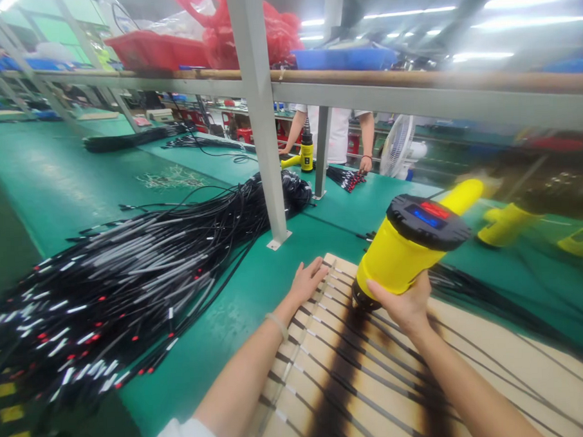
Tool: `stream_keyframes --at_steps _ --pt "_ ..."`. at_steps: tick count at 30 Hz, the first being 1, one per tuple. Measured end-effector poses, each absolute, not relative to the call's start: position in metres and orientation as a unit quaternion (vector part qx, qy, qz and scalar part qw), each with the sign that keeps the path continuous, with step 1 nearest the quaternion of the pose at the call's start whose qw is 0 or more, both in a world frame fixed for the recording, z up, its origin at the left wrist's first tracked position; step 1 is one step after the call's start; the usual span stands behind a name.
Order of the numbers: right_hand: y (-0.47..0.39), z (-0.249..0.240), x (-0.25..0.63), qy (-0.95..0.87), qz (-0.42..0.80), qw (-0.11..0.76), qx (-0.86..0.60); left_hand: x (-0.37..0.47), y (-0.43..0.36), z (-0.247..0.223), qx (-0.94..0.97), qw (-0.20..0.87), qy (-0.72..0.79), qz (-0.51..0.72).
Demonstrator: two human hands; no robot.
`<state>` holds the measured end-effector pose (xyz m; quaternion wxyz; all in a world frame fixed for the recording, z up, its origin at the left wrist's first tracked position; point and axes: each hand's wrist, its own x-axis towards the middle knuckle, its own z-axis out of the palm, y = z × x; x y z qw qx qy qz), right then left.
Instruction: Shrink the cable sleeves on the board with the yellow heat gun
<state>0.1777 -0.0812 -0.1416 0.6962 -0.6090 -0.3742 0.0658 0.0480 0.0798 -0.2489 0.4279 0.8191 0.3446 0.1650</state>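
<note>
A yellow heat gun (394,256) with a black end cap and a small blue display is gripped in my right hand (406,298), its black nozzle pointing down over a wooden board (462,311). Black cables (348,358) with white and grey sections lie in a row across the board, which has dark scorched bands. My left hand (308,282) rests at the board's far left edge, fingers extended, beside a thin strip (297,348) that runs across the cable ends.
A large bundle of black cables (176,243) covers the green table (228,324) at left. A metal post (262,116) stands ahead, under a shelf. Across the table, a person (337,133) handles cables near another heat gun (307,153). A fan (397,146) stands behind.
</note>
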Motion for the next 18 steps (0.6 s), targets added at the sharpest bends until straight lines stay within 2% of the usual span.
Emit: stream_keyframes --at_steps 14,16,18 --pt "-0.083 -0.133 0.194 -0.348 0.016 0.71 -0.612 0.044 0.085 -0.249 0.809 0.437 0.347 0.186" --pt "-0.084 -0.121 0.196 -0.362 0.045 0.707 -0.607 0.035 0.085 -0.234 0.81 0.413 0.347 0.229" --pt "-0.084 -0.106 0.193 -0.389 0.097 0.693 -0.6 0.021 0.079 -0.207 0.842 0.313 0.329 0.292"
